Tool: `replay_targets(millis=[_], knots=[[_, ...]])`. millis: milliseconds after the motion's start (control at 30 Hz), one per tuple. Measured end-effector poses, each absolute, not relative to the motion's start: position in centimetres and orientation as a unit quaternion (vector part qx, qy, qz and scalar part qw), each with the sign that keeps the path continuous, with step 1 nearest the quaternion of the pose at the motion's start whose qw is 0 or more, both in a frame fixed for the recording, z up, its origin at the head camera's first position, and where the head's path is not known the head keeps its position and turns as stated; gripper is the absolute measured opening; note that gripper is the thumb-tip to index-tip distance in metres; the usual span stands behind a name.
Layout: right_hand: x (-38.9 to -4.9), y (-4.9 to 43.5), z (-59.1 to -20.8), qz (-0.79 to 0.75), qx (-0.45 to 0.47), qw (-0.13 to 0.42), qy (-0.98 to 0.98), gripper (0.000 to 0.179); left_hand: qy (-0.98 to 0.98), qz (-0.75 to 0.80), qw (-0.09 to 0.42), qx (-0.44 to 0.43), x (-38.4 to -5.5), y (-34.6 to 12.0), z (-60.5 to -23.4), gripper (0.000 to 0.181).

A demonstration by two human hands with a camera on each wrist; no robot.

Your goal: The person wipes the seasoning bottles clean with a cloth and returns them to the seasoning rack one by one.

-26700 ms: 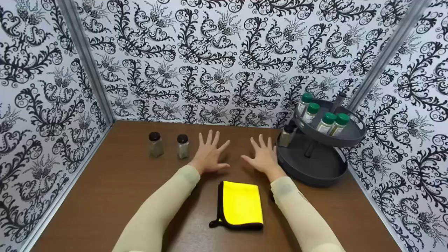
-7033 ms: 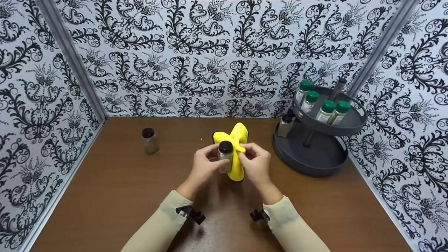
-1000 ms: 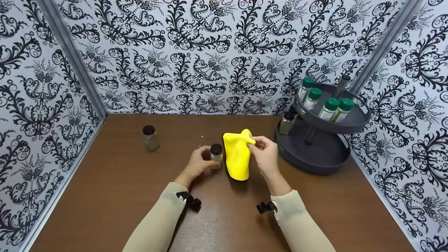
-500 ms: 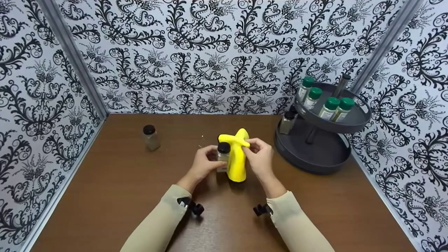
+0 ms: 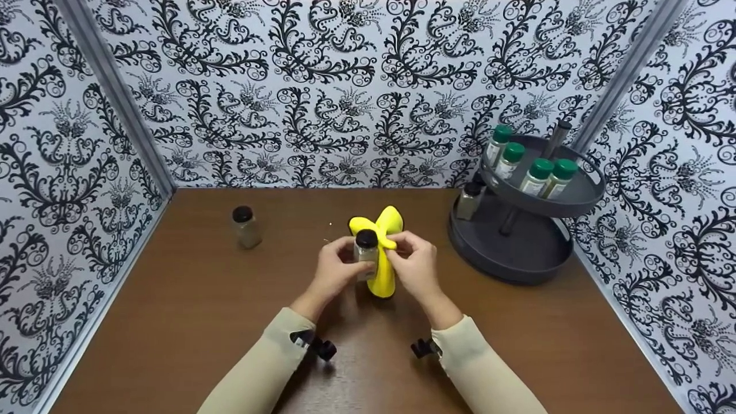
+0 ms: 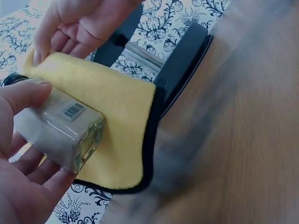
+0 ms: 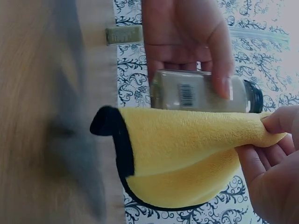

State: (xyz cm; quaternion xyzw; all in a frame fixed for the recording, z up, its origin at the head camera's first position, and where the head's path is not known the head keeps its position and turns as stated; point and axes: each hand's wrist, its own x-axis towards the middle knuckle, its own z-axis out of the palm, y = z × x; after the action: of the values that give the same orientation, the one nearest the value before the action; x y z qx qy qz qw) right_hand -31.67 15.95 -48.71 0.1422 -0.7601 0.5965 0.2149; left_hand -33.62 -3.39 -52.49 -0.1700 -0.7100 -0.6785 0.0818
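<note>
Your jar [image 5: 365, 256], glass with a black lid and a barcode label [image 6: 73, 111], is held above the worktop [image 5: 172, 322], roughly in front of you, lid up. You have it grasped in your left hand [image 5: 334, 271], the thumb on the near side and the fingers behind. Just to its right hangs the yellow cloth [image 5: 382, 283], edged in black; whether it presses on the glass you cannot tell for certain. Your right hand [image 5: 417, 265] pinches the cloth between thumb and fingers, leaving the rest of it draped in loose folds.

Farther to your left, a second black-lidded jar [image 5: 247, 233] stands upright on the worktop. To your right is a dark two-tier stand [image 5: 512, 277]. Its upper tier [image 5: 575, 202] bears four green-capped bottles [image 5: 533, 185], and another black-lidded jar [image 5: 468, 206] stands at the left side of the lower tier. Behind everything rises a wall [image 5: 322, 126] patterned with black scrolls on white.
</note>
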Motion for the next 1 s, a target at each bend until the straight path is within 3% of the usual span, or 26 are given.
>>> replay_targets(millis=[600, 1000], knots=[[-31.3, 14.8, -49.7, 0.55, 0.163, 0.142, -0.807, 0.011, -0.676, -0.71, 0.144, -0.135, -33.4, -5.1, -48.9, 0.041], [-31.3, 15.0, -49.4, 0.593, 0.138, 0.208, -0.766, 0.013, -0.696, -0.688, 0.109, -0.172, -33.0, -4.3, -50.3, 0.047]])
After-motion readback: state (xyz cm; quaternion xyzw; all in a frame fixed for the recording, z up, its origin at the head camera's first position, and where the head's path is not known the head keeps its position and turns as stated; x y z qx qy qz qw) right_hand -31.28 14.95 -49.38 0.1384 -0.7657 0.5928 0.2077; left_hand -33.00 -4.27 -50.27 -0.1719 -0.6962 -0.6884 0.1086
